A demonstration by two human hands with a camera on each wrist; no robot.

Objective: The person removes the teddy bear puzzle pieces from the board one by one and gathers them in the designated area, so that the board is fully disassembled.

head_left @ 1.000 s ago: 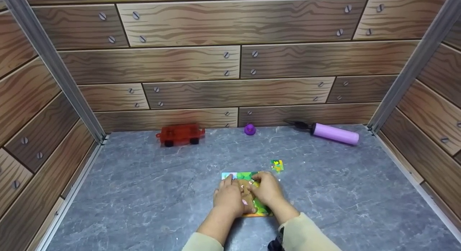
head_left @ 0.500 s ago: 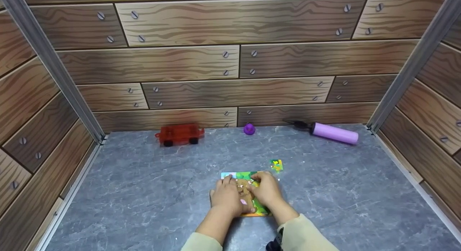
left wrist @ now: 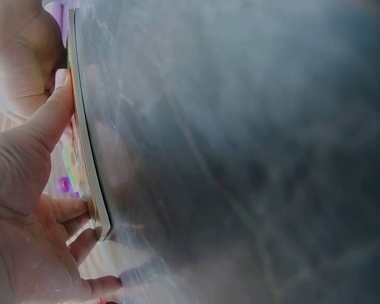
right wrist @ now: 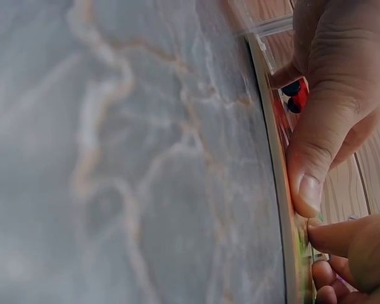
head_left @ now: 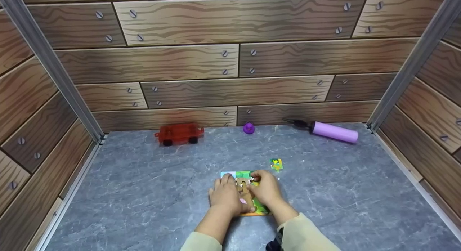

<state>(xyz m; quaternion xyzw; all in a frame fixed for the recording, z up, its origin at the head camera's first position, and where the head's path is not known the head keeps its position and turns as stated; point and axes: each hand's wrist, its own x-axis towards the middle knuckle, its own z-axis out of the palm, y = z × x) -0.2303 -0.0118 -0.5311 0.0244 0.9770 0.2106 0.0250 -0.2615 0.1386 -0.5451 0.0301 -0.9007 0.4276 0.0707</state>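
A colourful jigsaw puzzle (head_left: 260, 206) in a thin board, with a brown animal picture, lies under both hands in the head view. My left hand (head_left: 225, 197) rests on its left side with fingers spread, and the thumb presses near the lower edge. At the upper right of the board, my right hand (head_left: 267, 188) pinches a small puzzle piece (right wrist: 320, 256) between thumb and fingers; the hand mostly hides it. In the left wrist view the board's edge (left wrist: 88, 152) appears side-on beside the left thumb. A loose yellow-green puzzle piece (head_left: 276, 164) lies just beyond the board.
Along the back wall (head_left: 187, 92) stand a red toy wagon (head_left: 179, 134), a small purple duck (head_left: 249, 128) and a lilac hand pump (head_left: 335, 131) with a black nozzle. Metal rails (head_left: 65, 81) edge the wood-patterned side walls around the grey marbled table (head_left: 144, 193).
My left hand has slid slightly left, showing more of the brown picture. My right fingers shift a little at the same spot. The loose piece stays put.
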